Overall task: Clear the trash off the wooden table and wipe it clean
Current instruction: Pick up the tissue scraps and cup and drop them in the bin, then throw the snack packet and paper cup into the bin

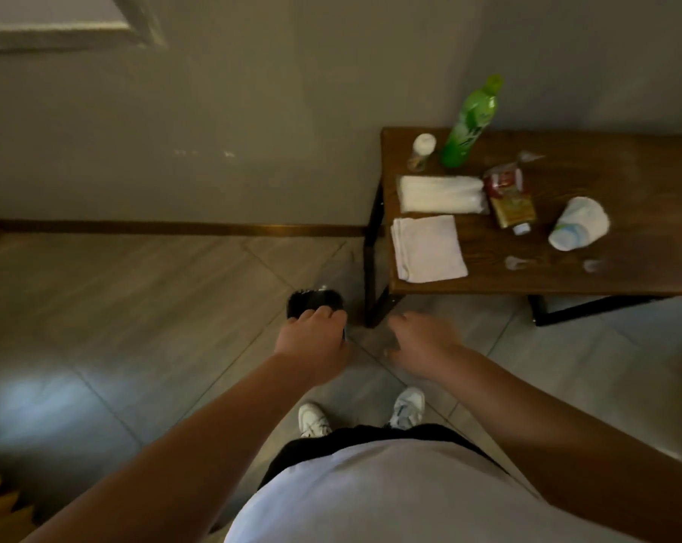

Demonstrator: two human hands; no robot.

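The wooden table stands at the upper right against the wall. On it are a green bottle, a small white-capped jar, a pack of white tissues, a folded white cloth, a red and gold pouch, a tipped paper cup and small clear plastic scraps. My left hand is closed on a black object low over the floor, left of the table leg. My right hand hovers beside it, fingers spread, holding nothing.
The grey tiled floor spreads out to the left, with a baseboard along the wall. The table's black metal legs stand just beyond my hands. My white shoes are below them. Something yellow sits at the bottom left corner.
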